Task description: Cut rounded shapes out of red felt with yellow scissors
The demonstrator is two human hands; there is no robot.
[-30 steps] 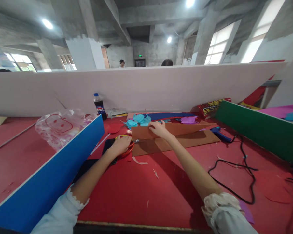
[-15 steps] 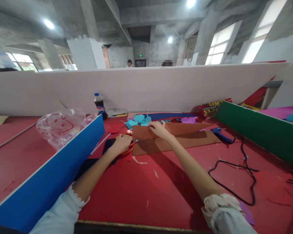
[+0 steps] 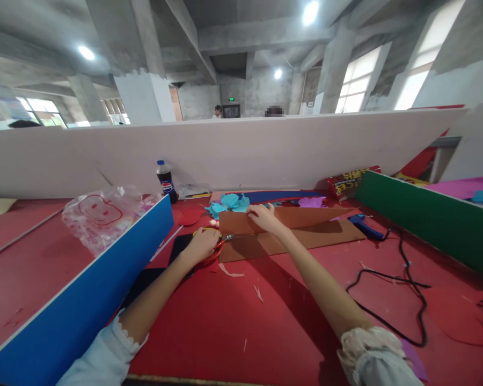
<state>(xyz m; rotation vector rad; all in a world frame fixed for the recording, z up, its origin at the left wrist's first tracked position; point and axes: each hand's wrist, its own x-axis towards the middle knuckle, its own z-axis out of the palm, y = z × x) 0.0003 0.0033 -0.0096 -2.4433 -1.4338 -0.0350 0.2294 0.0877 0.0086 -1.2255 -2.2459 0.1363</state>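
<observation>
A brown sheet (image 3: 293, 238) lies across the red table, with a long slit between its upper and lower strips. My left hand (image 3: 203, 244) is closed on scissors (image 3: 220, 245) with red and yellow handles, whose blades point right into the sheet's left end. My right hand (image 3: 264, 217) pinches the upper strip near its top edge, just right of the scissors. Turquoise paper pieces (image 3: 230, 203) lie behind the sheet. Under my left forearm a dark flat object (image 3: 179, 246) is partly hidden.
A blue board (image 3: 84, 284) stands at the left and a green board (image 3: 422, 220) at the right. Farther back are a cola bottle (image 3: 166, 181) and a plastic bag (image 3: 100, 214). A blue tool (image 3: 366, 227) and its black cord (image 3: 421, 300) lie right.
The whole view has shifted slightly, with the table lower in the frame. The scissors' blades show a little more at the sheet's left end. Both hands keep their grips.
</observation>
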